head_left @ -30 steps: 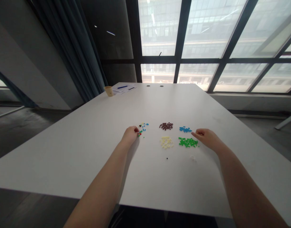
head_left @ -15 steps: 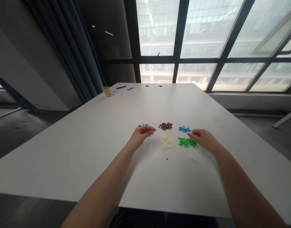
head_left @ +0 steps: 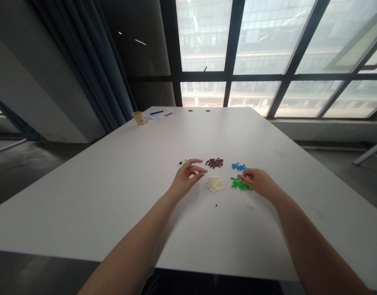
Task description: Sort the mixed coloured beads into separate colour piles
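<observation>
My left hand (head_left: 186,178) is closed in a pinch, and a tiny green piece (head_left: 203,173) shows at its fingertips. It hovers left of a pile of pale yellow pieces (head_left: 215,184). Just behind that hand lies a small mixed-colour cluster (head_left: 182,161). My right hand (head_left: 258,181) has its thumb and fingers pressed together above the right side of a pile of green building pieces (head_left: 239,184); whatever is between them is hidden. Close to its knuckles sits a pile of blue pieces (head_left: 238,166). Dark brown pieces (head_left: 215,163) are heaped between the hands, farther back.
On the white table (head_left: 114,196), a black bit (head_left: 216,205) and some clear pieces (head_left: 250,205) lie nearer to me. A paper cup (head_left: 139,118) stands at the far left edge, beside papers with a blue pen (head_left: 157,112). Windows rise behind the table.
My left hand has shifted slightly right and nearer to me, its upper fingers spreading more; green now shows at its fingertips. My right hand has moved a little left, over the green pile.
</observation>
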A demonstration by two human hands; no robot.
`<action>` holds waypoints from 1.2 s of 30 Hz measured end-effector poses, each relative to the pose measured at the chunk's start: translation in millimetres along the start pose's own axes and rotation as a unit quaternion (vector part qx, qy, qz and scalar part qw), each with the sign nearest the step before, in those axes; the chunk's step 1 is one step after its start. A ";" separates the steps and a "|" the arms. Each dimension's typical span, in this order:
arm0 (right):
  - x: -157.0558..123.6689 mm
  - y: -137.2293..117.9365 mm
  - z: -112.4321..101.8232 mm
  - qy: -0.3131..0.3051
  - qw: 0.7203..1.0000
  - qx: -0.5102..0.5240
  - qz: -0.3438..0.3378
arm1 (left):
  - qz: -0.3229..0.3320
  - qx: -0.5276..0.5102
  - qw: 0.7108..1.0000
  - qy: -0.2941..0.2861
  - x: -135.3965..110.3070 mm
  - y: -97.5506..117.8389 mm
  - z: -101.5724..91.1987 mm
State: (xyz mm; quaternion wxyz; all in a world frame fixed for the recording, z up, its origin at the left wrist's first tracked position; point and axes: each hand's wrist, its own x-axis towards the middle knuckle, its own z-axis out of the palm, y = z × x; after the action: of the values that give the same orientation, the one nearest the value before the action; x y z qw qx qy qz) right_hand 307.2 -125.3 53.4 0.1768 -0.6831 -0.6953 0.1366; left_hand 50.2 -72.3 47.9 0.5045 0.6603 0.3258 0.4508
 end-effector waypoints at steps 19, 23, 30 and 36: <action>-7.7 -52.0 47.6 0.147 0.945 0.057 -0.287 | -0.016 0.061 0.993 -0.101 -10.9 -13.1 21.6; -6.6 -52.2 45.2 0.145 0.950 0.031 -0.276 | -0.043 0.008 0.992 -0.120 -10.0 -17.5 22.4; 7.9 9.8 7.9 0.145 0.988 -0.015 -0.042 | -0.049 0.065 0.995 -0.056 -2.9 -28.5 14.5; 15.6 52.0 2.9 0.050 0.990 -0.040 0.126 | -0.050 0.067 0.996 -0.036 1.8 -32.4 10.5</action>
State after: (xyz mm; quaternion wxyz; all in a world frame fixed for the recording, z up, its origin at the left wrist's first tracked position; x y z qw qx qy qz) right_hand 352.8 -108.1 29.2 0.1654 -0.7776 -0.5991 0.0949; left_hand 61.4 -65.7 16.4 0.4931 0.6910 0.3696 0.3779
